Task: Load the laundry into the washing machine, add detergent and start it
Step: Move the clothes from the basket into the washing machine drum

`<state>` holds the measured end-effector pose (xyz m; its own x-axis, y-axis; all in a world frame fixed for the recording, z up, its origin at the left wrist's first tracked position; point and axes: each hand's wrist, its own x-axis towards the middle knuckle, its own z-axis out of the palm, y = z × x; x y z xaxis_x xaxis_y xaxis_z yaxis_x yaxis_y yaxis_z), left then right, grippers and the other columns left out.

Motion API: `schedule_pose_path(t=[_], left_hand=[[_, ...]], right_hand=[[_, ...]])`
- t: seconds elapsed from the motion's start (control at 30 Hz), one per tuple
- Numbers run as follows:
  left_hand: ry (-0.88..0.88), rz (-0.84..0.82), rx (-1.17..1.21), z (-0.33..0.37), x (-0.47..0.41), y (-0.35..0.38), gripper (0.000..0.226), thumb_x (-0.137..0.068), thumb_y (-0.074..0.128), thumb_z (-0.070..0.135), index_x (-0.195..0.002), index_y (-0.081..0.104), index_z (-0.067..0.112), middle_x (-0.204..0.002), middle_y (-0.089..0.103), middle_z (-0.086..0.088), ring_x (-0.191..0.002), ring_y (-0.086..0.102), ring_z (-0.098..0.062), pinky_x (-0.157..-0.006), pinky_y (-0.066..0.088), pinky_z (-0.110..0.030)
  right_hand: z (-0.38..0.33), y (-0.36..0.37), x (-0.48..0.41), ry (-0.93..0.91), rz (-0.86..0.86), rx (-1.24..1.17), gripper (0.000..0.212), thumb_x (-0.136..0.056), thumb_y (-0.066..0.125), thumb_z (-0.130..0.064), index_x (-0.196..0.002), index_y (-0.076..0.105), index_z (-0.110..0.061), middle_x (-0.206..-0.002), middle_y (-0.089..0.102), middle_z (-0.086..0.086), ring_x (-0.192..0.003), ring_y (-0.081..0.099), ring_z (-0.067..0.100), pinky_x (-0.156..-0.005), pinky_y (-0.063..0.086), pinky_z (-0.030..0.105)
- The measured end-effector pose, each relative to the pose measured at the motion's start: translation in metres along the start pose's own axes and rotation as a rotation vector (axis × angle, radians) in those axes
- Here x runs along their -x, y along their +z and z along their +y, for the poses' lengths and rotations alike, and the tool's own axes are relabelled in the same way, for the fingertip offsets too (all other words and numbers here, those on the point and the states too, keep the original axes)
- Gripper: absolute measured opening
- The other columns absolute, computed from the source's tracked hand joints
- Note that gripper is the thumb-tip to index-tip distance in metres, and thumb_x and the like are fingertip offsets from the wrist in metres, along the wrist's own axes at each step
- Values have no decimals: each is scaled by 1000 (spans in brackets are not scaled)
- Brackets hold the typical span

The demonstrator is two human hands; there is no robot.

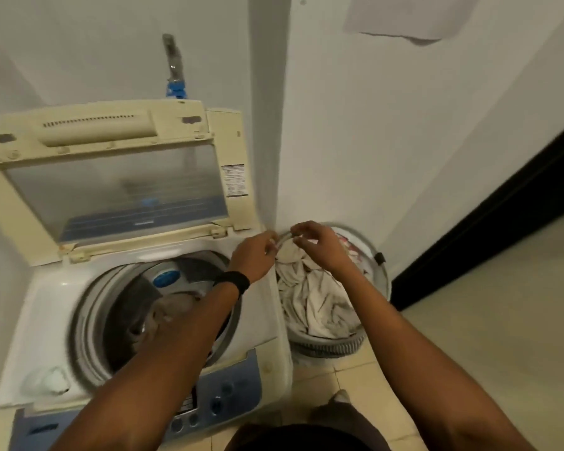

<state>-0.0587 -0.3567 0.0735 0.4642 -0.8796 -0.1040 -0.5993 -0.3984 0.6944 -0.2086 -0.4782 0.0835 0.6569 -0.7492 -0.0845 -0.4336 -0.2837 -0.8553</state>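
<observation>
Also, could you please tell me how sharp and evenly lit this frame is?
Head view: motion blur smears the drum rim and laundry basket; the wide lens bows the wall corner; light is dim and warm, and the dark strip at right loses all detail.

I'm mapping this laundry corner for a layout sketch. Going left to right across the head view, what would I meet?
washing machine drum → left hand → laundry basket → dark doorway

washing machine [137, 320] left, laundry basket [336, 345] right, cloth [319, 304] in basket
</observation>
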Motion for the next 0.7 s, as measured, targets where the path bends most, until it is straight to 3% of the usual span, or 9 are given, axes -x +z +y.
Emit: schedule_pose_path(t=[0.23,0.37,0.47,0.57,0.7], left_hand=[[69,-339,-50,29,-17,103,17,-95,67,27,-111,69,22,-102,73,-3,-100,67,-24,-77,46,-27],[79,-619,-258,20,-15,156,57,-85,79,40,-135,57,22,-136,54,-12,-125,52,-33,-100,47,-38],[112,-689,-462,6,-8,184,77,-87,75,48,-152,42,25,-148,38,-13,-139,35,-37,-108,44,-46],[131,-577,-521,3,-3,195,57,-92,70,42,-143,52,25,-143,44,-9,-136,37,-35,-102,46,-43],[194,-441,-485,7,-4,197,17,-97,57,13,-110,65,21,-121,55,-6,-121,48,-31,-90,49,-42]], right_hand=[[80,-55,42,196,128,-8,18,-93,68,-6,-110,75,-7,-103,74,15,-89,70,25,-78,52,15],[107,-70,70,292,104,-21,20,-93,68,-2,-111,73,-9,-103,72,4,-86,64,7,-87,49,21],[121,-75,82,342,111,-44,23,-93,66,2,-112,73,-8,-108,72,6,-96,64,11,-90,49,17],[127,-75,88,372,105,-58,24,-92,65,7,-112,72,-3,-110,71,18,-97,62,14,-86,47,6],[131,-65,91,386,40,-69,24,-91,67,6,-112,72,-6,-102,70,10,-95,63,14,-89,50,14]])
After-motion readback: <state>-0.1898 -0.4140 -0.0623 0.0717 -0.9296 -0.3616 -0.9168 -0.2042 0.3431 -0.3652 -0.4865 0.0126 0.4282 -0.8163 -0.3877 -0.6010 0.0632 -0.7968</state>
